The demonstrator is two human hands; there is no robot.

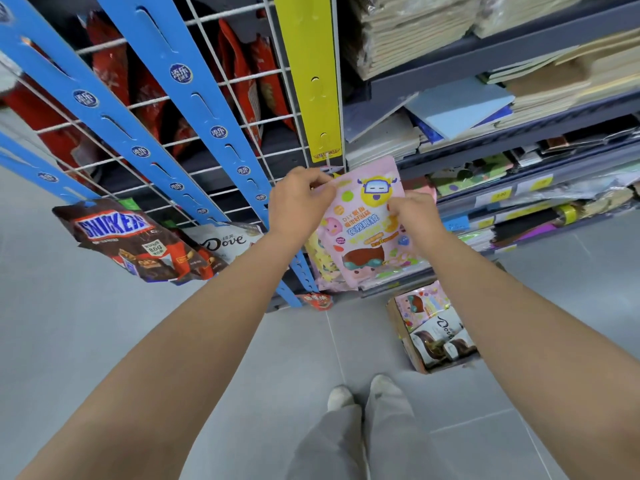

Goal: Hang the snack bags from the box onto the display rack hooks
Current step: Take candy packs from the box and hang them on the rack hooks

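I see a grey tiled floor [138, 341] running under a white wire-grid display rack [242, 133] hung with blue slotted plastic strips [180, 109] and one yellow slotted strip [313, 77], with dark metal shelves of stacked paper goods [485, 98] to its right. An open brown cardboard box [403, 336] of snack bags stands on the floor at the shelf foot. The pink printed snack bag [367, 223] hangs before the rack just under the yellow strip's lower end, long axis near upright and tilted a little, its top edge toward the strip, its printed face toward me. My left hand [298, 206] pinches the bag's top left corner, grip closed on it; my right hand [412, 216] holds its right edge, fingers closed on the film.
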